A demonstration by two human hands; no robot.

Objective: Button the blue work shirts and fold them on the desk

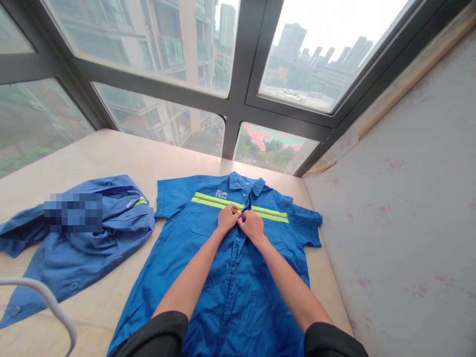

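the blue shirt [230, 287] lies flat, front up, on the pale wooden platform [122, 153] below the window [238, 99], collar toward the glass. both hands meet at its front opening, level with the yellow reflective stripe [211, 200]: the left hand [228, 217] pinches the fabric edge with curled fingers, and the right hand [253, 227], touching it, is closed on the opposite edge. a second blue garment [92, 243] lies crumpled to the left, with a white hanger [52, 302] nearer the camera.
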